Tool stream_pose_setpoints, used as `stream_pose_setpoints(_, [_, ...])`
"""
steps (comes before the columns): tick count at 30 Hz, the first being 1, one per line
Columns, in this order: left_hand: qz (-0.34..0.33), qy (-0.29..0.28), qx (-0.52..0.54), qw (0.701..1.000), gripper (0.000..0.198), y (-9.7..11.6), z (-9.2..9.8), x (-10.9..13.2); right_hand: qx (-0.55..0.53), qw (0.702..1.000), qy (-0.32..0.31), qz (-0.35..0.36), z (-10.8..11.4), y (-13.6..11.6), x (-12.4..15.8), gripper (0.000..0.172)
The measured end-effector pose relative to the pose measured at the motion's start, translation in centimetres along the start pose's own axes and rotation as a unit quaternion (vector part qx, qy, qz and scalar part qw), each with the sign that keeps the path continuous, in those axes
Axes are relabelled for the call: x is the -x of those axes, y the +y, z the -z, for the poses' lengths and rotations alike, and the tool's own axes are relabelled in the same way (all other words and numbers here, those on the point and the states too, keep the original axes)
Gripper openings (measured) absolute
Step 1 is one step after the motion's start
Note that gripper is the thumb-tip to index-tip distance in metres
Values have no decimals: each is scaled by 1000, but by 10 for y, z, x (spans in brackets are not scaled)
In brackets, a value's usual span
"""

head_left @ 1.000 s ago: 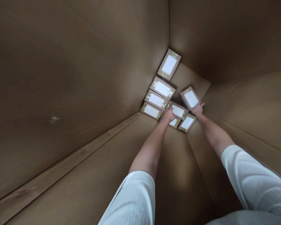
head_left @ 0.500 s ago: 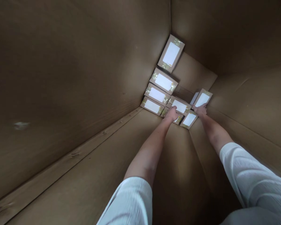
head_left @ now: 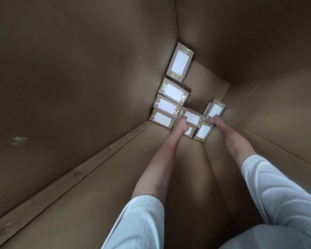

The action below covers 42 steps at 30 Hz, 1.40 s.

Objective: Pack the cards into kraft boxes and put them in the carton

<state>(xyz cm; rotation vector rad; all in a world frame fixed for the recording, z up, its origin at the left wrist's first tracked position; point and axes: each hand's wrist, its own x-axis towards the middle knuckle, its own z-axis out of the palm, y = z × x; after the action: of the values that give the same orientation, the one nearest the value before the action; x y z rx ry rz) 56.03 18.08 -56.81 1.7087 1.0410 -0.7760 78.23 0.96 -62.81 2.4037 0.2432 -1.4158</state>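
Note:
Deep inside a large cardboard carton, my left hand [head_left: 181, 125] is closed at the near edge of a taped cardboard box [head_left: 193, 118] with a white label. Its curled fingers partly cover a lower box [head_left: 189, 131] just in front. My right hand [head_left: 216, 121] is closed at the near end of another labelled box [head_left: 215, 109] by the right wall; most of its fingers are hidden. Between the hands lies one more labelled box [head_left: 203, 131], close against its neighbours.
Along the left wall sit several more labelled boxes [head_left: 173, 92], with one box [head_left: 180, 62] in the far corner. Bare carton floor [head_left: 204, 77] shows beyond my hands. Tall carton walls [head_left: 93, 69] surround my arms, and a folded flap seam [head_left: 75, 172] runs along the left.
The view has shifted, so the boxes and hands appear farther left. My right hand has slid slightly down its box, and its fingers show less. My left hand stays at the same boxes.

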Motion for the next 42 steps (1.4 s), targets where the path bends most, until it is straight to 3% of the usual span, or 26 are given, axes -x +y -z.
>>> stream_pose_setpoints(4, [-18,1,-26,1000,48,29,22,25,11,1000,-17,-10,28,-13,44,75])
stream_pose_setpoints(9, [-31,10,-44,999,50,67,64,75,8,1000,6,26,68,-22,115,63])
stream_pose_setpoints(16, [-52,34,-103,993,46,104,131,185,-17,997,41,58,122,-13,249,59])
stream_pose_setpoints(22, [-86,57,-141,985,49,121,165,280,-27,994,54,92,148,7,367,48])
stream_pose_setpoints(27, [-124,90,-115,982,52,118,176,356,-10,986,85,146,158,28,446,44])
stream_pose_setpoints(33, [-121,150,-84,978,52,111,180,437,21,968,116,221,165,51,514,35])
stream_pose_setpoints(37, [-133,216,-53,966,53,109,169,487,24,950,150,271,166,63,552,36])
stream_pose_setpoints(42, [-162,289,-9,943,48,97,142,544,41,909,196,366,161,74,603,37])
